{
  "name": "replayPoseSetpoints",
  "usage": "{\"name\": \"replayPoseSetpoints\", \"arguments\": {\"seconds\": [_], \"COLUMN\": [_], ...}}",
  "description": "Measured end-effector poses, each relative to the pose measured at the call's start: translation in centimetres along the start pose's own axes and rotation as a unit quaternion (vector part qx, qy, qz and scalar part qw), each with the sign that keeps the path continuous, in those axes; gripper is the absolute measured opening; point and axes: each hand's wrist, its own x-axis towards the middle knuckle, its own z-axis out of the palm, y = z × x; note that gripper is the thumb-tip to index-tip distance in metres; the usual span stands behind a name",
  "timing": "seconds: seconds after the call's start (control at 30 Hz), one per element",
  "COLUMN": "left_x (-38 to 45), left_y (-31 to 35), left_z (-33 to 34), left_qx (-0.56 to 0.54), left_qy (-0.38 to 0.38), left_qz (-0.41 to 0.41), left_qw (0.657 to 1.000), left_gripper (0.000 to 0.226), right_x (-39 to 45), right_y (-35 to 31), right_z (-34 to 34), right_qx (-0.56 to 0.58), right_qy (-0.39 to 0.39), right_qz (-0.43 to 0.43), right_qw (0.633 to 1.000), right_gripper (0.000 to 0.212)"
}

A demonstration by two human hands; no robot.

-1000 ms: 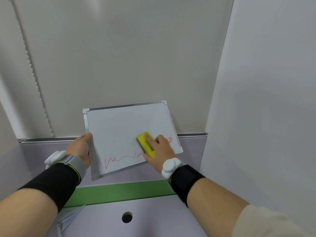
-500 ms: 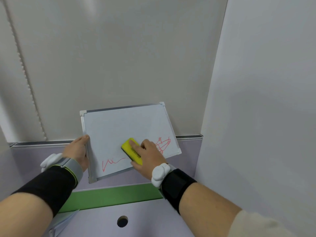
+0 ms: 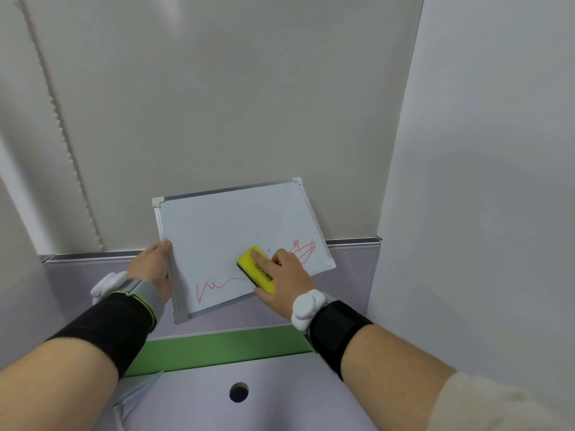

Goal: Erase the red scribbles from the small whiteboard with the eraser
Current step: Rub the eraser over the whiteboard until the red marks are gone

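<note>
yellow eraser (image 3: 257, 270) on scribbled whiteboard (image 3: 224, 231)

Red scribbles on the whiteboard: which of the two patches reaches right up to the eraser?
The thin zigzag line near the left hand; its tail meets the eraser. The denser tangle sits apart, beyond the right hand.

Black print on yellow eraser (image 3: 257, 270) side, too small to read.

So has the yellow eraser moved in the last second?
Yes: the eraser slid left across the whiteboard, uncovering the right scribble and nearing the left scribble.
</note>
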Motion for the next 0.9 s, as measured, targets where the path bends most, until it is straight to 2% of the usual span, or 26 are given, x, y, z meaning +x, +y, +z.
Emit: {"name": "replayPoseSetpoints", "arguments": {"seconds": [0.07, 0.13, 0.2, 0.27, 0.4, 0.47, 0.67, 0.73, 0.83, 0.9], "left_x": [0.0, 0.1, 0.2, 0.1, -0.4, -0.6, -0.7, -0.9, -1.2, -1.3], "left_y": [0.1, 0.3, 0.6, 0.7, 0.6, 0.6, 1.1, 1.1, 1.0, 1.1], "left_z": [-0.2, -0.6, -1.2, -1.2, -0.7, -0.5, -1.2, -1.1, -0.7, -0.6], "left_qx": [0.0, -0.003, -0.003, 0.002, -0.001, -0.006, -0.009, -0.002, -0.003, -0.009], "left_qy": [-0.005, -0.006, -0.003, -0.002, -0.001, -0.001, -0.002, 0.002, 0.011, 0.013], "left_qz": [-0.005, -0.006, -0.001, 0.002, -0.001, -0.004, -0.012, -0.005, -0.003, -0.004], "left_qw": [1.0, 1.0, 1.0, 1.0, 1.0, 1.0, 1.0, 1.0, 1.0, 1.0], "left_gripper": [0.029, 0.023, 0.027, 0.029, 0.02, 0.024, 0.015, 0.009, 0.006, 0.005], "right_x": [0.6, 1.1, 1.3, 1.0, 0.6, 0.8, 1.1, 0.6, -0.1, 0.0], "right_y": [0.1, 1.9, 4.3, 5.1, 1.2, 0.5, 5.3, 4.3, 1.8, 2.1], "right_z": [-0.1, -1.3, -2.5, -2.7, -0.1, 0.6, -2.0, -1.5, 0.5, 0.5], "right_qx": [-0.001, 0.0, -0.018, -0.043, 0.0, -0.004, -0.037, -0.028, 0.001, -0.009], "right_qy": [0.003, 0.024, 0.039, 0.036, 0.007, -0.003, 0.034, 0.024, -0.007, -0.01], "right_qz": [-0.012, 0.041, 0.116, 0.139, 0.021, -0.013, 0.121, 0.092, -0.011, -0.012], "right_qw": [1.0, 0.999, 0.992, 0.989, 1.0, 1.0, 0.991, 0.995, 1.0, 1.0], "right_gripper": [0.071, 0.07, 0.071, 0.073, 0.073, 0.072, 0.073, 0.074, 0.074, 0.073]}}
